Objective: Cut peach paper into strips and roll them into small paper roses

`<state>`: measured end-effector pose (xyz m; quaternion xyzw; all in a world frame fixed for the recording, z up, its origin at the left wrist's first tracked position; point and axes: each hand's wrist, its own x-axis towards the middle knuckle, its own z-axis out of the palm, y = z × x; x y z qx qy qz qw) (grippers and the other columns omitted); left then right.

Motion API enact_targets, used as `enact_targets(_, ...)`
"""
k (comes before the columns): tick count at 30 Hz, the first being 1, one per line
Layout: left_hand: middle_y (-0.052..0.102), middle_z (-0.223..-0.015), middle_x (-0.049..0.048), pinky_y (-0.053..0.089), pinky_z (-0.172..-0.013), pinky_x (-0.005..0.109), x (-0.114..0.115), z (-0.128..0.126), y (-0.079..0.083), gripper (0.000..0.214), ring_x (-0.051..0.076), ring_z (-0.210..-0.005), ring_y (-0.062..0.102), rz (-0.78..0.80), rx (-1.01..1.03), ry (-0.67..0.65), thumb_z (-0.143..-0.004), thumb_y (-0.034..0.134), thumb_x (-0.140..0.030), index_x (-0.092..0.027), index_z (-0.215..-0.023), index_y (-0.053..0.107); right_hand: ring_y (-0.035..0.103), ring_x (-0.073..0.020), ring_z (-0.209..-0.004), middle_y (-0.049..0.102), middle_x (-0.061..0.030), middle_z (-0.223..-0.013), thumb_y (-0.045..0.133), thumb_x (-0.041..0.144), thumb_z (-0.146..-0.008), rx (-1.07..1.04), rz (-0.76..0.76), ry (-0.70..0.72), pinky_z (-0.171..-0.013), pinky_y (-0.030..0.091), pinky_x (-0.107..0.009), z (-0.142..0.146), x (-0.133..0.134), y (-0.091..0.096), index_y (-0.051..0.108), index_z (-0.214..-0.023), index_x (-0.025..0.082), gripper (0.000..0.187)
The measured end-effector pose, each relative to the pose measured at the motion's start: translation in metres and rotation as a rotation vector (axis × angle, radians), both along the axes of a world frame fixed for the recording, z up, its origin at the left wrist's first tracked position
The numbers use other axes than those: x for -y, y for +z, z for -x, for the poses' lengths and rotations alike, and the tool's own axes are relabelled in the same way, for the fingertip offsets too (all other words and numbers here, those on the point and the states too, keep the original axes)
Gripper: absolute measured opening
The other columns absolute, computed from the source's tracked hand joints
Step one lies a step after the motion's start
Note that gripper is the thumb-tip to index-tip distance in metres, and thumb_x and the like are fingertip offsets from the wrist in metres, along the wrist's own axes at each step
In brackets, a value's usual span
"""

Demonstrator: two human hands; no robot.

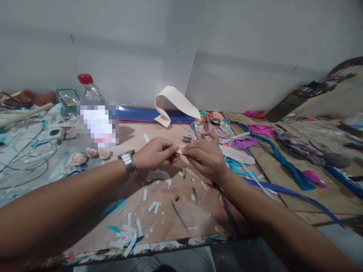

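Observation:
My left hand (pixel 155 154), with a metal watch (pixel 129 162) on its wrist, is closed in a pinch above the middle of the table. Fingertip to fingertip with it is my right hand (pixel 206 155), also pinching. Between them shows a small pale piece (pixel 179 151), mostly hidden by the fingers; its kind is not clear. Just behind the fingers lie small dark-bladed scissors (pixel 187 139). Left of my left wrist sit cream rolled pieces shaped like rosebuds (pixel 77 159). A folded cream strip (pixel 177 99) stands at the back.
White paper scraps (pixel 129 231) litter the wooden table (pixel 167 226). At the back left stand a red-capped bottle (pixel 85 79) and a blurred-out bright screen (pixel 98 122). White cables (pixel 27 160) lie far left. Blue ribbon (pixel 295 189) and pink pieces (pixel 262 130) lie at right.

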<state>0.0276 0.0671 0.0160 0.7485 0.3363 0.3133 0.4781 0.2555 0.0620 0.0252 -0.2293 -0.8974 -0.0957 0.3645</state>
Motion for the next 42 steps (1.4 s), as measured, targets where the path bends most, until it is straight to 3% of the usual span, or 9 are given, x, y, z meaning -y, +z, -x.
enact_targets(4,0.071,-0.076,0.0059,0.051,-0.069,0.024,-0.001,0.0,-0.001,0.045,0.013,-0.068,0.063,0.065,0.07,-0.03,-0.096,0.059,-0.054,-0.013,-0.081,0.069,0.072,-0.0161,-0.081,0.08,0.0036,-0.091,0.064,0.017,-0.096,-0.005,0.007,0.0,-0.105,0.029,-0.047,-0.001,-0.001,-0.001,0.068,-0.095,0.027,0.01)
enact_targets(8,0.073,-0.079,0.0069,0.051,-0.069,0.024,0.001,0.001,0.001,0.037,0.013,-0.071,0.065,-0.01,0.066,0.008,-0.095,0.063,-0.048,-0.012,-0.087,0.071,0.073,-0.0175,-0.083,0.08,0.0021,-0.09,0.067,0.021,-0.095,-0.041,0.05,-0.02,-0.106,0.031,-0.047,0.0,0.0,-0.004,0.068,-0.094,0.026,0.005)
enact_targets(14,0.074,-0.078,0.002,0.044,-0.065,0.021,0.004,0.002,0.002,0.021,0.011,-0.068,0.063,-0.438,-0.133,0.106,-0.096,0.06,-0.031,-0.017,-0.091,0.075,0.073,-0.0183,-0.079,0.079,0.0001,-0.082,0.072,0.03,-0.093,-0.185,0.239,-0.059,-0.093,0.042,-0.04,0.008,0.003,-0.012,0.069,-0.086,0.023,0.01)
enact_targets(18,0.074,-0.074,0.002,0.04,-0.062,0.023,0.002,0.002,-0.002,0.021,0.012,-0.066,0.062,-0.728,-0.267,0.147,-0.095,0.06,-0.031,-0.017,-0.088,0.074,0.071,-0.0191,-0.076,0.078,-0.0007,-0.08,0.072,0.032,-0.093,-0.208,0.332,-0.085,-0.09,0.043,-0.04,0.011,0.005,-0.013,0.07,-0.082,0.023,0.014)
enact_targets(23,0.076,-0.078,0.0029,0.042,-0.065,0.025,0.001,0.002,-0.007,0.025,0.014,-0.071,0.067,-0.914,-0.336,0.175,-0.1,0.053,-0.029,-0.019,-0.092,0.074,0.07,-0.0201,-0.08,0.077,-0.002,-0.085,0.069,0.029,-0.094,-0.207,0.386,-0.113,-0.086,0.044,-0.039,0.01,0.005,-0.013,0.069,-0.085,0.023,0.011)
enact_targets(30,0.078,-0.085,0.0042,0.045,-0.07,0.026,0.002,0.003,-0.007,0.032,0.015,-0.078,0.07,-0.919,-0.357,0.181,-0.104,0.048,-0.036,-0.02,-0.094,0.073,0.066,-0.0203,-0.082,0.073,-0.0019,-0.085,0.066,0.029,-0.096,-0.211,0.408,-0.129,-0.081,0.044,-0.037,0.01,0.006,-0.013,0.066,-0.086,0.023,0.012)
enact_targets(37,0.078,-0.087,0.0044,0.046,-0.073,0.025,0.002,0.002,-0.005,0.026,0.015,-0.08,0.07,-0.917,-0.302,0.13,-0.104,0.051,-0.033,-0.02,-0.103,0.073,0.062,-0.0197,-0.083,0.068,-0.0024,-0.086,0.057,0.027,-0.097,-0.22,0.498,-0.108,-0.079,0.044,-0.035,0.012,0.008,-0.017,0.061,-0.088,0.022,0.011)
enact_targets(42,0.076,-0.079,0.0022,0.045,-0.068,0.023,0.002,0.001,-0.007,0.019,0.013,-0.072,0.067,-0.852,-0.317,0.135,-0.097,0.058,-0.03,-0.02,-0.091,0.073,0.063,-0.0191,-0.08,0.069,-0.0019,-0.084,0.061,0.026,-0.094,-0.197,0.519,-0.11,-0.078,0.044,-0.034,0.013,0.008,-0.017,0.062,-0.084,0.022,0.011)
